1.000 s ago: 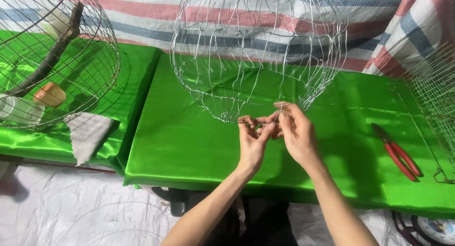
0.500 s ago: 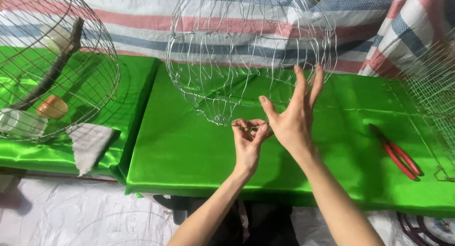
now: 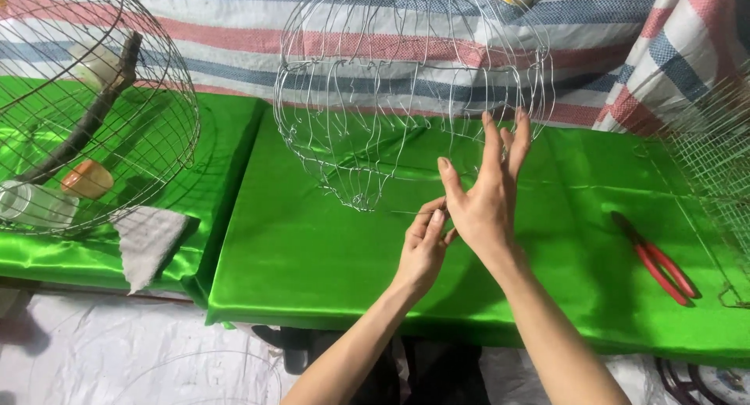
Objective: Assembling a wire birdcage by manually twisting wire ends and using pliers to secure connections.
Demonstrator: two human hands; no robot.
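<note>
A round frame of thin bare wire [image 3: 391,85] hangs over a table draped in shiny green cloth [image 3: 328,256]. My left hand [image 3: 423,245] pinches a thin loose wire that runs from the frame's lower tip. My right hand [image 3: 486,194] is raised just right of it, fingers spread and pointing up, its palm against the frame's lower right side. Nothing is held in the right hand.
Red-handled pliers [image 3: 656,260] lie on the green cloth at the right. A finished round wire cage [image 3: 86,116] with a perch, a cup and an orange dish stands on the left table, a grey rag [image 3: 148,241] by it. Wire mesh [image 3: 715,155] stands at the far right.
My right hand has let go of the wire near my left hand, lifted and spread its fingers against the frame. The left hand has kept its pinch.
</note>
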